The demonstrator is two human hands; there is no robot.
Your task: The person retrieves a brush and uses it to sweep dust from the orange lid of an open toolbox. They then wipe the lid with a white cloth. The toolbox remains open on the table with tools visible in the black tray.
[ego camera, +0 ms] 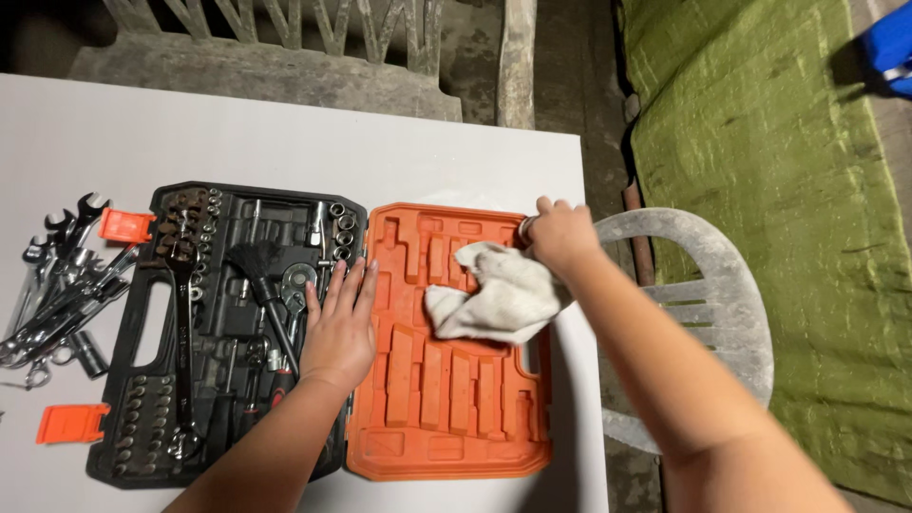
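An open tool case lies on a white table [285, 142]. Its black half [142, 380] holds sockets, a long wrench and a small black brush [255, 261]. Its orange half [446, 418] is an empty moulded tray. My left hand [339, 328] rests flat, fingers spread, on the right edge of the black half by the hinge. My right hand [560, 236] grips a crumpled white cloth [494, 296] that lies on the upper right of the orange half.
Several loose wrenches [57, 285] lie on the table left of the case, with two orange latches [123, 225] [72, 423]. A white plastic chair [703, 304] stands right of the table, a worn chair [285, 57] behind it, and green fabric [760, 142] beyond.
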